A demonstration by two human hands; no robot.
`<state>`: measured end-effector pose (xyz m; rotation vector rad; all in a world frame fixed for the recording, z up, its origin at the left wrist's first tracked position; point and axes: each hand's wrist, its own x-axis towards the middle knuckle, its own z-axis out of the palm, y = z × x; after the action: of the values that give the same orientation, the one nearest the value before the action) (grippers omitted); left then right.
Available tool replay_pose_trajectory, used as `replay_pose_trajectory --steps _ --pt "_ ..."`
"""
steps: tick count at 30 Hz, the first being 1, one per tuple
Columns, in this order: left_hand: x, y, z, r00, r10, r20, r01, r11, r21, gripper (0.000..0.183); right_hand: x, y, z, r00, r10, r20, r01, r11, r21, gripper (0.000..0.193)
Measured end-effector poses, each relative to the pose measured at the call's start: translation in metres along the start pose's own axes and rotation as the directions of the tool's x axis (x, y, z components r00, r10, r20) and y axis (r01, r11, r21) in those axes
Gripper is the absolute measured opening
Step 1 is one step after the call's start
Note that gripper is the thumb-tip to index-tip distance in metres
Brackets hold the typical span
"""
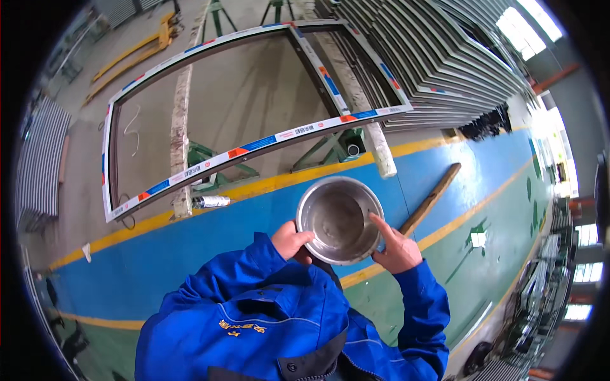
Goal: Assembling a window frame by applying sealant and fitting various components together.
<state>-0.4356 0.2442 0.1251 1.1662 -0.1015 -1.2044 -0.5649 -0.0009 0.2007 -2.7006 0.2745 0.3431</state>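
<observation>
Between left hand (293, 241) and right hand (399, 249): round metal bowl (335, 222), its mouth facing upward, with no long axis to follow.
Left grip: thumb upon the rim at left, pinching it; the fingers below are partly hidden.
Right grip: clasping the right side, index finger reaching over the rim.
Nearer hand: neither, both touch the bowl.
Rectangular frame (257, 145): ahead, mostly leftward, apart from both hands.

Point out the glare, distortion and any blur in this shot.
Head view: the upper-right windows are blown out to white; head view: pale glare on the blue floor strip and softer highlights inside the metal bowl; head view: the fisheye bends straight edges and leaves dark corners; head view: both hands look free of obvious motion blur.
</observation>
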Motion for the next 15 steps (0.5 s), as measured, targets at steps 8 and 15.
replay_pose_trajectory --steps 8,15 --pt "0.032 0.027 -0.015 0.921 0.104 -0.376 -0.175 0.971 -0.16 0.031 0.139 0.032 -0.06 0.953 -0.293 0.082 0.283 0.952 0.113 0.081" --pt "0.05 0.066 -0.064 0.825 0.139 -0.549 -0.323 0.911 -0.255 0.029 0.266 0.04 -0.069 0.917 -0.369 0.151 0.357 0.929 0.099 0.078"
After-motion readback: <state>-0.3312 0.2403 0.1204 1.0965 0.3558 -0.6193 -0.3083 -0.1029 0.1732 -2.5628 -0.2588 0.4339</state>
